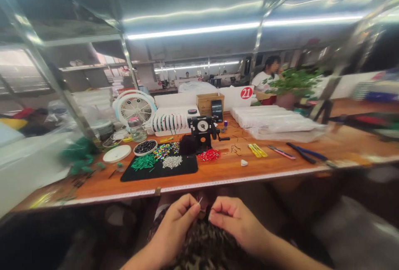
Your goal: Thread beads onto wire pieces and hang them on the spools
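While the left hand (182,216) is pinching a thin pale piece (200,199) between thumb and forefinger, I am seeing its end poking up past the fingertips, over the lap (205,243) and short of the desk (224,171). The right hand (230,216) is sitting just beside it, apart from it, thumb and forefinger meeting in a narrow pinch; what those fingers are holding, if anything, I am not managing to tell. I am judging the step in hand to be close two-handed work on the small piece, and the next move to be calling for steady fingers and a light grip. Farther out, a black mat (188,168) is carrying green pieces (143,162) and pale beads (172,162), while red beads (209,155) are lying beside it, before a black cranked machine (203,127). Off to the right, pliers (301,153) are resting on the desk.
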The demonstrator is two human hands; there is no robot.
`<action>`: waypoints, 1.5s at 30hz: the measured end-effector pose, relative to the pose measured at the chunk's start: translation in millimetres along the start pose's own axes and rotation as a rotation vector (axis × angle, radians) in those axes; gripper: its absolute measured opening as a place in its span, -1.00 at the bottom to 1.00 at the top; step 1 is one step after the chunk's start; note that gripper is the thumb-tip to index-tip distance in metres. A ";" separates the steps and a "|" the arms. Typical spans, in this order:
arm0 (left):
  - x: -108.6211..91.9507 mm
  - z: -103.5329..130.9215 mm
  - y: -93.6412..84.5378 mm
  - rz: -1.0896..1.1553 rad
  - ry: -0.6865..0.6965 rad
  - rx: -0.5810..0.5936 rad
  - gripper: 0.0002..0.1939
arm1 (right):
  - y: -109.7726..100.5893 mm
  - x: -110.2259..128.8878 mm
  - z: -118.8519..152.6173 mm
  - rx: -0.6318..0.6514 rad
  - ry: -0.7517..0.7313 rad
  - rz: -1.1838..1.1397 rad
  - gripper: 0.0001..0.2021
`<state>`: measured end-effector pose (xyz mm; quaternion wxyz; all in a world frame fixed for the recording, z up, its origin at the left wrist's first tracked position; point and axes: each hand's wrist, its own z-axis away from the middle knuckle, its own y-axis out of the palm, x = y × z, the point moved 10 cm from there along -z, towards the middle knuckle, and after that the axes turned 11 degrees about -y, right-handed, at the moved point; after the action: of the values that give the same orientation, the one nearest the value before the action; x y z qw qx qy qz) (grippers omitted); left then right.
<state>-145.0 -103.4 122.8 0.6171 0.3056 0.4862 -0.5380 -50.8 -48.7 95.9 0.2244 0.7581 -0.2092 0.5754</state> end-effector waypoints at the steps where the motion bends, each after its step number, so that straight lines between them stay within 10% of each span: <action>1: 4.4 -0.4 2.3 0.036 -0.030 0.023 -0.61 | 1.2 -1.5 1.1 0.008 0.014 -0.019 -0.74; 13: 23.2 -6.6 8.1 0.171 -0.051 0.058 -0.57 | 1.6 -6.8 -4.0 -0.111 0.000 0.020 -0.83; 24: 33.8 -6.1 43.9 0.611 -0.102 0.415 -0.62 | 34.4 -21.7 -2.3 -0.003 0.010 -0.612 -0.84; 36: 35.8 -46.6 -32.5 -0.005 0.157 -0.320 -0.70 | -29.6 -33.1 -24.0 -0.185 0.037 0.237 -0.79; 45: 31.3 -58.0 -30.0 -0.201 0.248 -0.429 -0.76 | -50.5 -16.0 -26.6 -0.370 -0.171 0.642 -0.76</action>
<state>-191.2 -69.7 78.3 0.5470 0.1819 0.6889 -0.4396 -46.4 8.7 81.7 0.1476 0.6461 -0.5544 0.5034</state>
